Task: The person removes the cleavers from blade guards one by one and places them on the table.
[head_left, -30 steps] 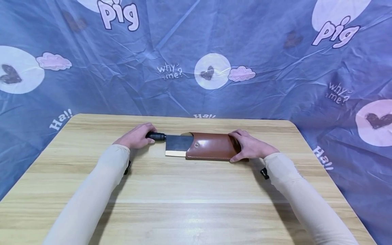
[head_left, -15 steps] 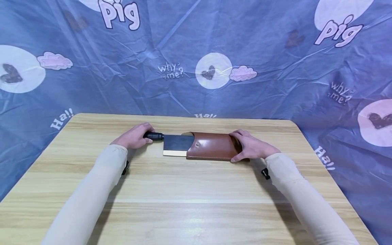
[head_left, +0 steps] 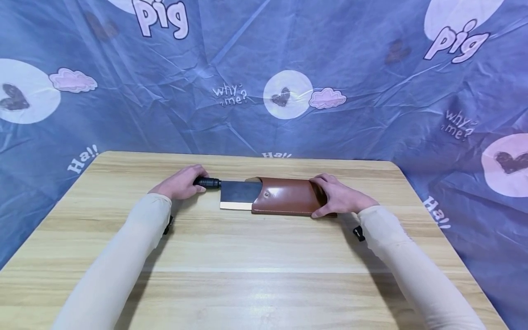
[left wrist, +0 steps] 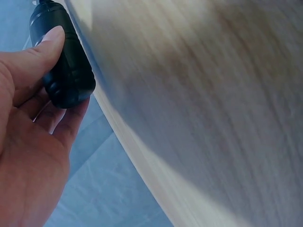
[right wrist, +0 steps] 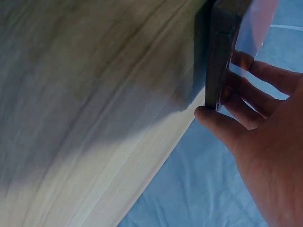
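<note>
Two wrinkled cream sleeves reach over one bench with streaked wood grain. Toward its far edge lies one cleaver, its flat dark blade bright along the edge and partly inside one glossy brown sheath with stitching and one round stud. The left hand grips the ridged black handle; the right hand, thumb and fingers spread wide, holds the sheath's opposite end. Behind hangs creased blue cloth printed with two pink clouds.
</note>
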The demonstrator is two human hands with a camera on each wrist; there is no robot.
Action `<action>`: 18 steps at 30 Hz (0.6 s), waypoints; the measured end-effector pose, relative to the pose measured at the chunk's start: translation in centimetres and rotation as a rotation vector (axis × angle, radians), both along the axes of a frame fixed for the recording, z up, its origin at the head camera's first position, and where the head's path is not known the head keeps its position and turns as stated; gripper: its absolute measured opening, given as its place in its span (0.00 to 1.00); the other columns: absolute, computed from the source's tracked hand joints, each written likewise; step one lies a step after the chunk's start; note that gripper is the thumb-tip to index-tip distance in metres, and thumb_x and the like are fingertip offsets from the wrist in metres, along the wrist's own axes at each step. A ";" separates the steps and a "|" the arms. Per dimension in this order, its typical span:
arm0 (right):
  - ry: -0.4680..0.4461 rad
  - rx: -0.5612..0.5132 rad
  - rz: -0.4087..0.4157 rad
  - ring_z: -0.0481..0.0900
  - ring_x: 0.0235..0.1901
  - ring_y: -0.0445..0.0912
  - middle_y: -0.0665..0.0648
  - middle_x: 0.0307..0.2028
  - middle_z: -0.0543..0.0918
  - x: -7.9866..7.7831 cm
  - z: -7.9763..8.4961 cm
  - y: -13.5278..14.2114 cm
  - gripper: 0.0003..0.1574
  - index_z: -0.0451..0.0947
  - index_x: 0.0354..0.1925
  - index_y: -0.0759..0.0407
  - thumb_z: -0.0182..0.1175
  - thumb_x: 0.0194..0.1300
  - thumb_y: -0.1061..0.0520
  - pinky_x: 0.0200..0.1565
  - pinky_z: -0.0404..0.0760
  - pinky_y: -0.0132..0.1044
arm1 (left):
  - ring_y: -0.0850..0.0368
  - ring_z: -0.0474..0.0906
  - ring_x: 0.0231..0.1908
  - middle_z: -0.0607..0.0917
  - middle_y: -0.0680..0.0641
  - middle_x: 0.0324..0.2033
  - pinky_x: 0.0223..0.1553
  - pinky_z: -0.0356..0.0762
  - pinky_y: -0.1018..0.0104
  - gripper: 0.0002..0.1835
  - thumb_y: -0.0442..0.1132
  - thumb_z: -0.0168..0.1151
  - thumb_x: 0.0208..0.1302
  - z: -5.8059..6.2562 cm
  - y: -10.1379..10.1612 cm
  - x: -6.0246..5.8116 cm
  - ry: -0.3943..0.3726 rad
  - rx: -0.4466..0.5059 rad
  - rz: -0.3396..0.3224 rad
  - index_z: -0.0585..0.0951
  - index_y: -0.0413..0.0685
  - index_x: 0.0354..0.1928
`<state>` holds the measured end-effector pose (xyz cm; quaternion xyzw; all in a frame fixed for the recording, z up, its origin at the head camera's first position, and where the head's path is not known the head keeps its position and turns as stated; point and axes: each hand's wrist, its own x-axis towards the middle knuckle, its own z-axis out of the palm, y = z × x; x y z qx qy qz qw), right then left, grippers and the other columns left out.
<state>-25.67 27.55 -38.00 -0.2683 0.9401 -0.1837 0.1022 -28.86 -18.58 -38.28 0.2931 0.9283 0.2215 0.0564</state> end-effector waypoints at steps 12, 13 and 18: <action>-0.034 0.015 -0.018 0.56 0.65 0.62 0.66 0.66 0.59 0.6 -0.7 -0.2 0.69 0.55 0.72 0.66 0.78 0.42 0.41 0.62 0.64 0.61 | 0.40 0.75 0.50 0.79 0.37 0.48 0.58 0.70 0.45 0.17 0.31 0.67 0.61 -0.4 0.0 0.0 -0.007 -0.019 0.009 0.78 0.31 0.51; -0.032 0.018 -0.016 0.56 0.66 0.62 0.66 0.66 0.59 0.5 -0.6 -0.2 0.69 0.55 0.71 0.66 0.79 0.41 0.40 0.62 0.64 0.60 | 0.40 0.75 0.50 0.79 0.37 0.48 0.58 0.70 0.45 0.17 0.31 0.67 0.61 -0.4 0.0 0.0 -0.004 -0.023 0.009 0.78 0.31 0.51; -0.022 0.030 -0.001 0.55 0.66 0.63 0.68 0.65 0.60 0.2 -0.4 -0.4 0.73 0.55 0.71 0.67 0.79 0.39 0.36 0.63 0.63 0.61 | 0.40 0.75 0.50 0.79 0.37 0.49 0.58 0.70 0.45 0.17 0.32 0.66 0.61 -0.3 -0.1 -0.1 0.008 -0.035 0.013 0.78 0.31 0.51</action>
